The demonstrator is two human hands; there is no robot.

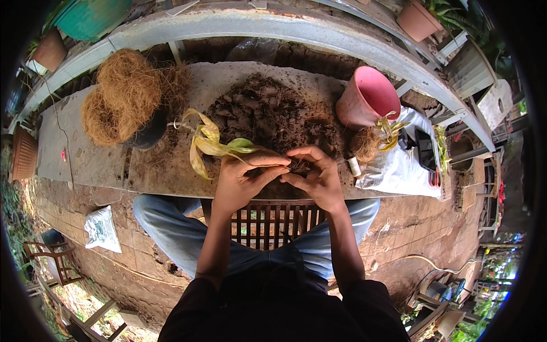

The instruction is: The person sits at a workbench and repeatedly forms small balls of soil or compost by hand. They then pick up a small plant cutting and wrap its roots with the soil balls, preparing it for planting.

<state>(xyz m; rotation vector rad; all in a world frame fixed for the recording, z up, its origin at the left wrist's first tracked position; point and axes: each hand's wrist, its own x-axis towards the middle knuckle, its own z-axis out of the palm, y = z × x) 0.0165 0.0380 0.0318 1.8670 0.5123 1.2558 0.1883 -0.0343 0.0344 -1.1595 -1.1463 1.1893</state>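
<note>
A plant with yellowing, limp leaves (208, 145) is held at the near edge of the slab, its leaves pointing left. My left hand (246, 175) is closed around its base, with the leaves sticking out past the fingers. My right hand (320, 178) pinches the dark, soil-covered roots (299, 167) at the other end. The fingertips of both hands almost meet there, and they partly hide the roots. Just beyond the hands lies a loose heap of dark soil (259, 108).
Brown coconut fibre (122, 85) heaps over a black pot (151, 132) at left. On the right stand a tilted pink pot (356, 102), a fibre-wrapped plant (366, 143), a white thread spool (354, 166) and a silvery plastic bag (393, 174). A metal beam (250, 21) runs behind the slab.
</note>
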